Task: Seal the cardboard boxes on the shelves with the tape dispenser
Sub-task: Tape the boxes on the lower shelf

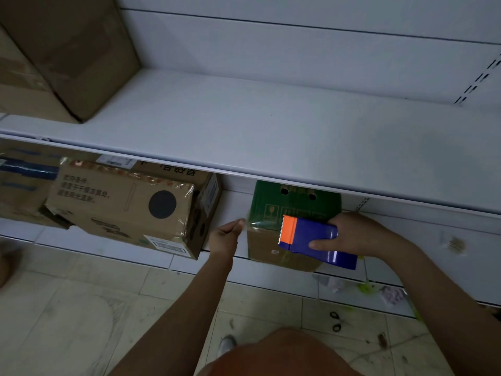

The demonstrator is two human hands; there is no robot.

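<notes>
Tape dispenser (317, 241) sat gripped in the right hand (360, 234) over the green box (271, 210); left hand (226, 237) pinched tape at its left edge, clear shelf gap beside.

Single view, head-worn wide-angle camera. Looks forward and steeply down at a white shelf unit from close range. Upper shelf (271, 126) fills the middle of the frame, seen from above; its front edge runs slightly downhill to the right. Lower shelf (108, 248) sits below it, partly hidden under that edge. Tiled floor (81, 308) occupies the bottom. Both forearms enter from the bottom edge. Straight lines bow near the borders.
</notes>
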